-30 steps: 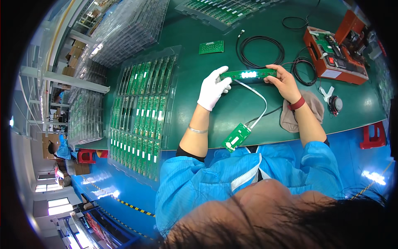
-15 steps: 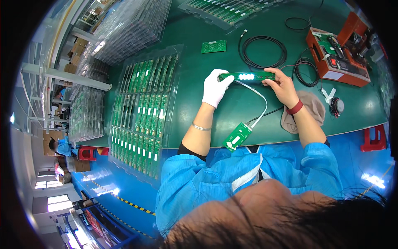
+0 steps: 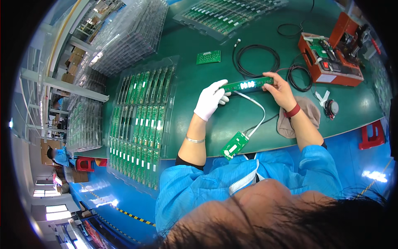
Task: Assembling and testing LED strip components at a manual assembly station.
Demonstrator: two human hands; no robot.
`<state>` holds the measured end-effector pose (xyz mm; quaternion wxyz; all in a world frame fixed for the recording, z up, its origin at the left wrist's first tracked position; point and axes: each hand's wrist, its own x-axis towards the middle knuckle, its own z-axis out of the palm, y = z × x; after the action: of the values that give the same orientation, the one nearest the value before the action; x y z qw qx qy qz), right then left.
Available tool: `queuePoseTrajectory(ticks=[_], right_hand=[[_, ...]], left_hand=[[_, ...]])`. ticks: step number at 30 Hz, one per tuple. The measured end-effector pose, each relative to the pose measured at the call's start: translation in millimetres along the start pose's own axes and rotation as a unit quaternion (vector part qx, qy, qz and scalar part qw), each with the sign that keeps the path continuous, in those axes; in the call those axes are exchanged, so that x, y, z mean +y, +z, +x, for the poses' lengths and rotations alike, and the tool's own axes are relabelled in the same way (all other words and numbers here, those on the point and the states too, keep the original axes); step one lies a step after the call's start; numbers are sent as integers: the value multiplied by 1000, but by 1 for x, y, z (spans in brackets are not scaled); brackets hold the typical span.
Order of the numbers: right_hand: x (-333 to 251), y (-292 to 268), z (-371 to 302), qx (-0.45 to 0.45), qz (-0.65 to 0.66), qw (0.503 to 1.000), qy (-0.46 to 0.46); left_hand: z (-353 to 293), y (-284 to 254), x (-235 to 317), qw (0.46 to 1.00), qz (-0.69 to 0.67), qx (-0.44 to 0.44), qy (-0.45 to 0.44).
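My left hand (image 3: pixel 209 99), in a white glove (image 3: pixel 206 107), has its fingers closed on the left end of the strip (image 3: pixel 237 86). My bare right hand (image 3: pixel 280 90) pinches the other end, thumb below and fingers along the upper edge. So the strip sits between my two sets of fingers, held up over the green table (image 3: pixel 188 79), and its lights (image 3: pixel 248 84) glow white about midway along.

A white lead (image 3: pixel 263 113) leaves the strip's lower side near my left fingers and curves down to a small board (image 3: pixel 234 145) at the table edge, nearer my body than either hand. Beyond my left fingers lies a loose panel (image 3: pixel 208 57); past the strip, a black coil (image 3: pixel 278 62). To the right of my right fingers are a second coil (image 3: pixel 311 81) and, farther off, a red box (image 3: pixel 336 79). A cloth (image 3: pixel 304 118) lies beneath my right wrist, with a speaker (image 3: pixel 331 108) to its right. Well left of my gloved fingers is a clear tray (image 3: pixel 171 79) holding rows of boards (image 3: pixel 143 123).
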<state>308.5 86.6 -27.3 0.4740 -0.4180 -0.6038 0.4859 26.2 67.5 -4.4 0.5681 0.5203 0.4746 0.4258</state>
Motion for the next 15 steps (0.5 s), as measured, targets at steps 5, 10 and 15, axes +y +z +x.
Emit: queuePoseTrajectory(ticks=[5, 10, 15], right_hand=[[-4, 3, -11, -6, -7, 1000, 0], [-12, 3, -12, -6, -13, 1000, -8], [-14, 2, -12, -2, -2, 1000, -10]], left_hand=[[-11, 1, 7, 1000, -6, 8, -5], [-14, 4, 11, 1000, 16, 12, -2], [-12, 4, 7, 999, 36, 18, 3]])
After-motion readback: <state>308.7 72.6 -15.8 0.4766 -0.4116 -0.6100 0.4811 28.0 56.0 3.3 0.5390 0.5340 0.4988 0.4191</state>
